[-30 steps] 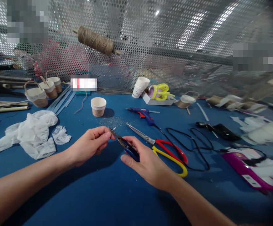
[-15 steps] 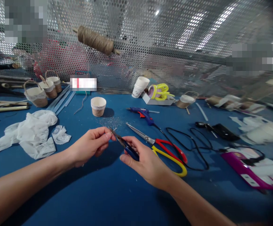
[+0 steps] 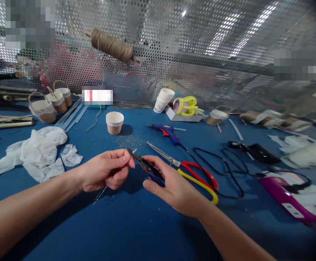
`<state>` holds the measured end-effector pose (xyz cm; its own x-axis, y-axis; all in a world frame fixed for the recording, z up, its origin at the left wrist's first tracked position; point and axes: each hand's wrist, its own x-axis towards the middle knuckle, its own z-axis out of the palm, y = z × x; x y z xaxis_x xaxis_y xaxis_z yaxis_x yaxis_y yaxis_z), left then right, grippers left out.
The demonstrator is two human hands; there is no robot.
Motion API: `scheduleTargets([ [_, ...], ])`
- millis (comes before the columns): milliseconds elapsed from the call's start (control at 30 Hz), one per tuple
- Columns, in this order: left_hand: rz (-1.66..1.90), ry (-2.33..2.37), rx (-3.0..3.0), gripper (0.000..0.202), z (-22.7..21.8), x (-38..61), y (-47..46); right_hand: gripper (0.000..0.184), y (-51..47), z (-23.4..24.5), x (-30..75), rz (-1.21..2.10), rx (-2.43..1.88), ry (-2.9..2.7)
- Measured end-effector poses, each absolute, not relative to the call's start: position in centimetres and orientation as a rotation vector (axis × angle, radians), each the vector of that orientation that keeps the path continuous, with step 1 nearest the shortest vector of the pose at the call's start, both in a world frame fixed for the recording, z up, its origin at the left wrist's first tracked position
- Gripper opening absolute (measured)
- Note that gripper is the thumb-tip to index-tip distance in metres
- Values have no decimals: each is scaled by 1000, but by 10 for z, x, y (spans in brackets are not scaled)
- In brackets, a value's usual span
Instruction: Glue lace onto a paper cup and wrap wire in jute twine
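Clearly, our left fingers (image 3: 118,154) are pinched together, thumb against index, on what looks like a thin, clear strand (image 3: 100,195); its tail droops below the left hand (image 3: 103,170) toward the near edge of the table (image 3: 147,232). Our right hand (image 3: 170,183) is curled around the dark blue handles of the pliers (image 3: 155,175), whose tips seem to meet the left fingertips; whether they bite on the strand we cannot tell. All this sits over the middle of the table, well in from its left and right edges.

From here, we judge, the nearest trouble is a nipped fingertip, since the metal lies right at the skin and a squeeze at the wrong angle would catch it. The strand might also slip if our pinch slackened, and it would be hard to spot among the shiny crumbs (image 3: 129,140) just beyond. The scissors (image 3: 164,154) lie close by the right hand, so a sweep toward the right edge could knock them.

The strand looks slim, glinting and slightly crooked; the pliers look dark at the metal, glossy at the grips. Farther out, a wrapped cup (image 3: 114,127) stands upright, a glue gun (image 3: 170,134) lies toward the far edge, and crumpled lace (image 3: 38,152) near the left edge
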<state>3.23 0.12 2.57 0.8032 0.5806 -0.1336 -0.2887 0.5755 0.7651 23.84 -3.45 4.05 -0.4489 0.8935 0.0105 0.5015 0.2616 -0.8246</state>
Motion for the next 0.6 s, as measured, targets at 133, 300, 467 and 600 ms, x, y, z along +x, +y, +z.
scheduleTargets([
  [133,496,348,796,20,25,31,2,44,-35,40,237,1083,-1237,-2055],
  [300,466,310,771,22,26,29,1,45,-37,43,238,1062,-1260,-2082],
  [467,477,288,771,22,30,30,1,50,-33,44,242,960,-1284,-2149],
  [600,442,323,761,23,34,30,2,48,-31,43,243,934,-1247,-2181],
])
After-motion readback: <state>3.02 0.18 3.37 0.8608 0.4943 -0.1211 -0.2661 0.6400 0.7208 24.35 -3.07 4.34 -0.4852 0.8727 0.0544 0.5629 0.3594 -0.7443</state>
